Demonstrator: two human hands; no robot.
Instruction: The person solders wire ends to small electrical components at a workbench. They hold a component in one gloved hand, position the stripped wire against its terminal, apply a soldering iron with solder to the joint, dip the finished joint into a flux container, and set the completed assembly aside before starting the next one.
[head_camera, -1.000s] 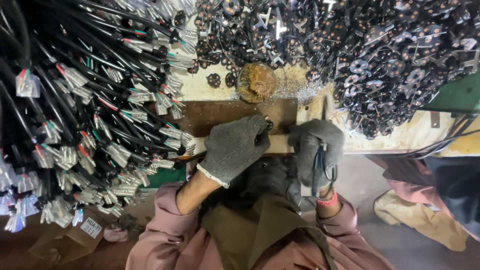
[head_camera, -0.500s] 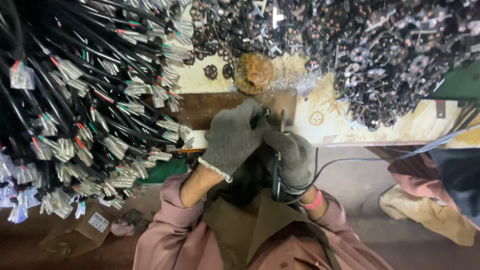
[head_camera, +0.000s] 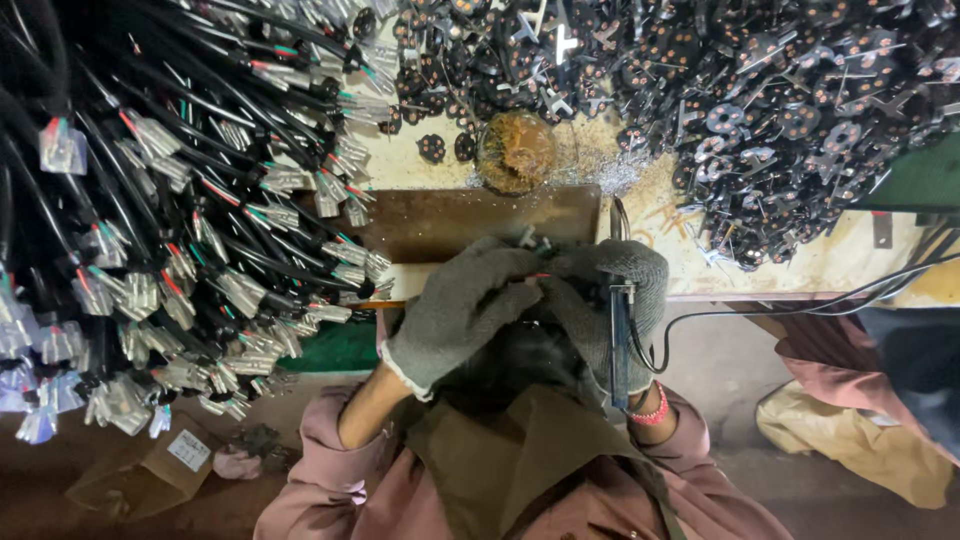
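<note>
Cables (head_camera: 150, 200) fill the left half of my view, a thick black bundle whose cut ends fan out toward me, each showing red and green cores tipped with crimped silver-grey tabs. Across the top and right lies a heap of plug inserts (head_camera: 760, 90), small dark discs with copper dots and flat metal prongs, piled loose on a pale, scuffed bench top (head_camera: 800, 265). A brown board (head_camera: 470, 220) sits on the bench just ahead of my hands, and behind it stands a round, rust-coloured pad (head_camera: 514, 152) ringed with bright metal filings. Low on the left floor rests a flattened cardboard box (head_camera: 140, 470) with a small white rectangular label (head_camera: 188, 450) on its flap. My hands wear grey knitted gloves and meet at the bench edge, wrists bent inward above my pink sleeves. My left hand (head_camera: 462, 312) is curled shut, fingers pressed against the right; what it grips is hidden. My right hand (head_camera: 612, 300) is closed around a slim dark tool (head_camera: 619, 340) that hangs down past my wrist, its black cord looping off to the right. Coloured wire ends (head_camera: 535, 243) poke up just above both gloves.
</note>
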